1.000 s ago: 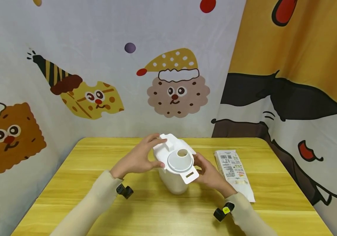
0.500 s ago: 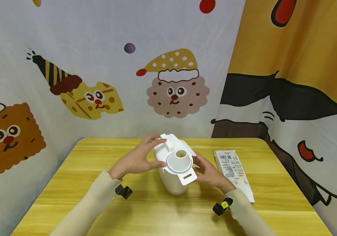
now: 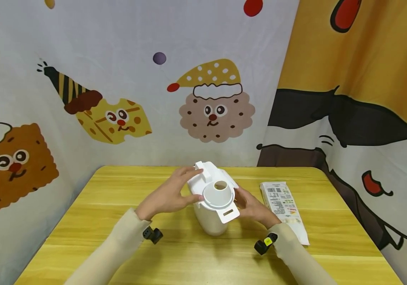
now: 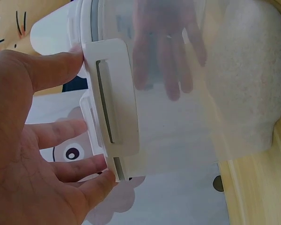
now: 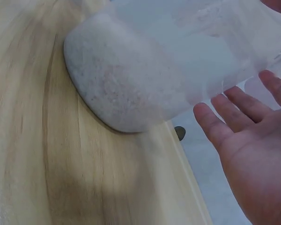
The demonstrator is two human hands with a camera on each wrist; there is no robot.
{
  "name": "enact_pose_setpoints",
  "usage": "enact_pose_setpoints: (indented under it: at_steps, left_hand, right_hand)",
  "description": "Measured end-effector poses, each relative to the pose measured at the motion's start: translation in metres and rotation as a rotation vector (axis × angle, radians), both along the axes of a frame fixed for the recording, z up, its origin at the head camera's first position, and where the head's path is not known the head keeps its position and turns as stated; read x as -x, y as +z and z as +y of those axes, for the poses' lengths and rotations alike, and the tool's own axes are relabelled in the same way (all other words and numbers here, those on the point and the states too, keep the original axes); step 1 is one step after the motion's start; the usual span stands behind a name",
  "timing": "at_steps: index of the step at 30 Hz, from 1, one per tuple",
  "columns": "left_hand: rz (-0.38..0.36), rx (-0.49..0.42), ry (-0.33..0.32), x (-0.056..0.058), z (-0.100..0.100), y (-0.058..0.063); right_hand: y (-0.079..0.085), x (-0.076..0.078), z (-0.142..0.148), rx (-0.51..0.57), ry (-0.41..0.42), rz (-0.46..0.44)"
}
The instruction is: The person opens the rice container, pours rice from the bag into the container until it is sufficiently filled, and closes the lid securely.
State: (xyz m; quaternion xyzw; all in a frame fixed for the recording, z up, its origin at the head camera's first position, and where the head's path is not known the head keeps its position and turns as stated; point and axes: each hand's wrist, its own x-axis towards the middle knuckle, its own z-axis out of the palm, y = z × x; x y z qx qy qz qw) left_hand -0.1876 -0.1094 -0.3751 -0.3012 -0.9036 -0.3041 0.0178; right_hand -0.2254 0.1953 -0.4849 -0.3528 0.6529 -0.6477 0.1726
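A tall translucent storage container [image 3: 208,221] stands upright on the table, pale grains [image 5: 117,79] filling its lower part. Its white lid [image 3: 201,184] carries a raised round cap [image 3: 218,196] and side latches, one being a slotted flap [image 4: 110,98] angled outward. My left hand [image 3: 171,196] spans the lid from the left, thumb at the near rim and fingertips over the far part. From the right, my right hand [image 3: 253,208] lays extended fingers [image 5: 241,105] against the container's upper side. Those fingers show blurred through the wall in the left wrist view.
A white printed packet [image 3: 283,209] lies flat on the wooden table [image 3: 175,257], right of the right hand. Behind the table's back edge hangs a cartoon-printed curtain [image 3: 135,75]. Black cameras are strapped to both wrists.
The head view shifts slightly. Both hands keep their places on the container and lid, and the right wrist has moved slightly inward.
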Motion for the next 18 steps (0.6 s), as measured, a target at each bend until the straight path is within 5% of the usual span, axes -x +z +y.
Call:
enact_pose_setpoints:
  at_steps: [10, 18]
  left_hand:
    - [-0.046, -0.042, -0.060, 0.010, -0.002, -0.003]
    - [-0.122, -0.069, -0.127, 0.021, -0.004, -0.002]
  right_hand:
    - [0.001, -0.008, -0.005, 0.029, -0.058, 0.076]
    - [0.006, -0.023, -0.011, -0.101, -0.241, 0.113]
